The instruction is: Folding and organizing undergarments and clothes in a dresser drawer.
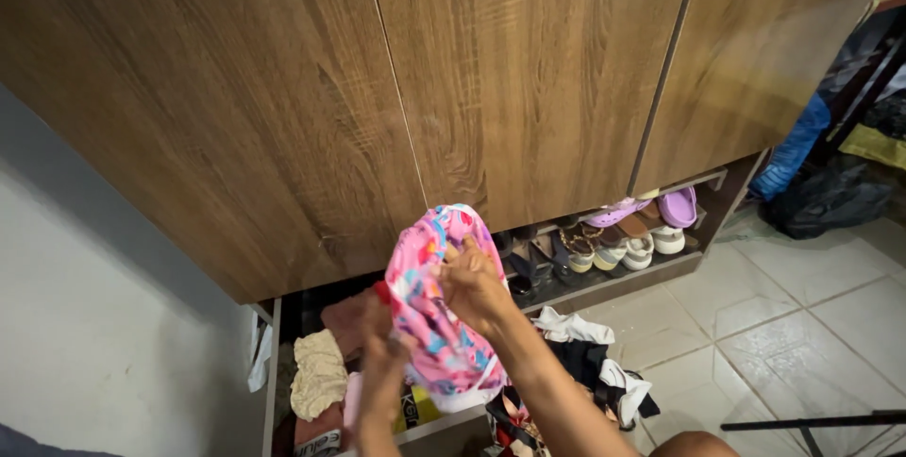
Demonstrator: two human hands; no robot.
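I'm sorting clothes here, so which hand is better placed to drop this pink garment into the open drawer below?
Probably the left hand. It grips the pink patterned garment at its lower edge, right above the open drawer. The right hand pinches the garment higher up, nearer the wooden wardrobe doors.

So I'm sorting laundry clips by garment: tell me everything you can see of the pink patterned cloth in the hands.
The pink patterned cloth is a soft, thin-looking fabric, bright pink with blue, yellow and white splashes and a pale edge at the bottom. It hangs bunched and creased in the air, before the wooden wardrobe and above the open drawer of clothes. The right hand grips its upper part, the left hand pinches its left side. What kind of garment it is cannot be told.
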